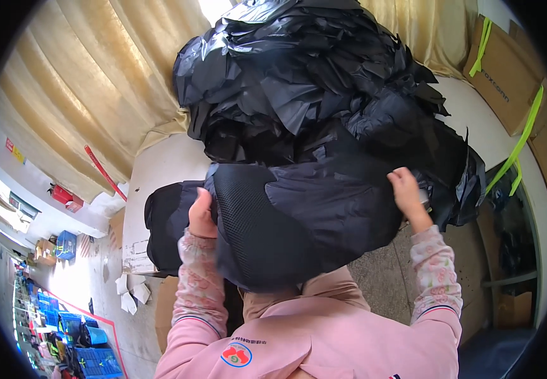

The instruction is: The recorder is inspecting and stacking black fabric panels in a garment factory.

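A black fabric piece with a ribbed mesh panel is stretched between my hands, above my lap at the table's near edge. My left hand grips its left end, thumb up and the other fingers hidden behind the cloth. At the far right end, my right hand is closed with its fingertips pinched on the dark fabric. Another black fabric piece lies on the table just left of my left hand. Behind the held piece rises a large heap of black, slightly shiny sheets.
The pale table runs under the heap. Cardboard boxes with yellow-green straps stand at the right. Gold curtains hang behind. Blue crates and white scraps are on the floor at the left.
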`<action>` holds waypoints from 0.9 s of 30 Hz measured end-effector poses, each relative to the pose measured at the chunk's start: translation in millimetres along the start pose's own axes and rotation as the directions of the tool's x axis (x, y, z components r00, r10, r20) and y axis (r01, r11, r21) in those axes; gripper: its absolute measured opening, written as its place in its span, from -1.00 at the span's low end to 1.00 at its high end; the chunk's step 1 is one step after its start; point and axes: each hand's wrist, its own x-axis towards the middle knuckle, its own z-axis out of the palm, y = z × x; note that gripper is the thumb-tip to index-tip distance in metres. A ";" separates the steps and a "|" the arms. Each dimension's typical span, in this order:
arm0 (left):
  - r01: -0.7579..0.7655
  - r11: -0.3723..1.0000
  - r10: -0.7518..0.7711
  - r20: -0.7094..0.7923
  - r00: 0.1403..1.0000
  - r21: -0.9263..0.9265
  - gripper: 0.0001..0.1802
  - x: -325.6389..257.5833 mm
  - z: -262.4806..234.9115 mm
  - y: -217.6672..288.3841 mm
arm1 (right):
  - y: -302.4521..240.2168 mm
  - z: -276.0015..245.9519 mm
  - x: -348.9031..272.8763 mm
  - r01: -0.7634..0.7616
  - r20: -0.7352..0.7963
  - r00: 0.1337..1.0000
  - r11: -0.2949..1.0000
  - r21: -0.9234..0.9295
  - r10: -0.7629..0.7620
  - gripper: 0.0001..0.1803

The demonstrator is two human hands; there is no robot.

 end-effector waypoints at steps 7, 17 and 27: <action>-0.036 0.812 0.158 -0.160 0.974 0.582 -0.67 2.6 -63.5 25.7 | -84.9 -59.7 1.1 -0.391 0.529 0.847 0.742 0.545 0.058 -0.57; 0.104 0.638 0.442 -0.474 0.761 0.763 -0.55 -40.5 -81.3 140.3 | -222.6 -22.7 26.4 -0.311 0.451 0.881 0.546 0.778 -0.142 -0.29; 0.560 -0.675 0.565 -0.151 0.811 0.480 -0.69 -173.2 -210.9 293.5 | -202.8 241.3 -74.5 -0.284 0.603 0.795 0.836 0.469 -0.068 -0.32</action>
